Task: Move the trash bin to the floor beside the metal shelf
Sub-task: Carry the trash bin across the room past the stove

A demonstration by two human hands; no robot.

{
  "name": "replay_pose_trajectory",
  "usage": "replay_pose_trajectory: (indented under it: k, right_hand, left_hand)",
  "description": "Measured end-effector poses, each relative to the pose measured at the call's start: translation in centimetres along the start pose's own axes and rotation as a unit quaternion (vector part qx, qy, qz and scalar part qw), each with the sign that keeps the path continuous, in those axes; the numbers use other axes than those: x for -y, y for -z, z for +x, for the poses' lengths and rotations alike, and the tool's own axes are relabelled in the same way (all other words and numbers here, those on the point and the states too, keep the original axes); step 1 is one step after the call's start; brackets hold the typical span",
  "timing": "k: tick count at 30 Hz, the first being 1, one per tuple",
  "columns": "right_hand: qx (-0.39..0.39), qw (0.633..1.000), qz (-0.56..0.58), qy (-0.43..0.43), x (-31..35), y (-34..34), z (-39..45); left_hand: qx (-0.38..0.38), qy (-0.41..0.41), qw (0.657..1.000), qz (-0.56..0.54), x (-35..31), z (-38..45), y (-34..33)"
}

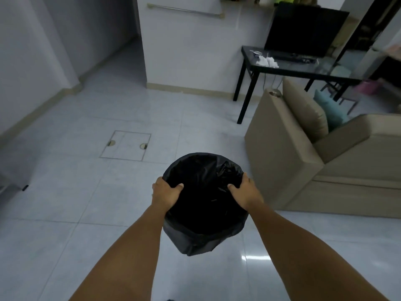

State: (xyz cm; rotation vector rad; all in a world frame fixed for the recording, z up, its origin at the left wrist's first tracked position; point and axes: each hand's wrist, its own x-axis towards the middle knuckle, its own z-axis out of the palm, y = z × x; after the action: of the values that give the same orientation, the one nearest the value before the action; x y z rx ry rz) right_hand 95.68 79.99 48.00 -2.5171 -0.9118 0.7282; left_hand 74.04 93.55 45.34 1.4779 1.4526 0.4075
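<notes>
Left arm: bare forearm, extended forward from lower left, angled inward. Left hand (165,193): wrist straight, thumb hooked over the near-left rim of the trash bin (204,233), fingers wrapped down the outside, closed in a firm grasp. Right arm: bare forearm, extended from lower right, angled inward. Right hand (245,193): thumb over the near-right rim, fingers curled outside, clamped likewise. Hands level, mirrored.

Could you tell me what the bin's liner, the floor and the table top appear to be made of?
Liner of the trash bin: thin black plastic film, judging by its crinkles and dull sheen. Floor: pale glazed tile, with grout lines and a bright reflection. Table: glossy dark top, probably glass, on black legs that may be metal.
</notes>
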Motion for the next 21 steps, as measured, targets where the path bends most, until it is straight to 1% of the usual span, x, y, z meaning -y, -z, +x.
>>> replay_pose_trajectory:
  k: [5, 13, 21]
  right_hand:
    - [0.003, 1.0, 0.002, 0.027, 4.7, 1.3, 10.1]
    - [0.008, 0.999, -0.008, 0.052, 14.6, 2.5, 24.2]
    - [0.028, 0.993, -0.046, 0.107, 24.7, 2.5, 38.1]
  left_hand:
    - [-0.02, 0.004, 1.0, -0.007, -4.2, 9.2, 0.1]
    - [-0.053, 0.011, 0.998, -0.023, -11.1, 23.6, 3.0]
    - [-0.106, 0.045, 0.992, -0.042, -15.4, 36.1, 5.8]
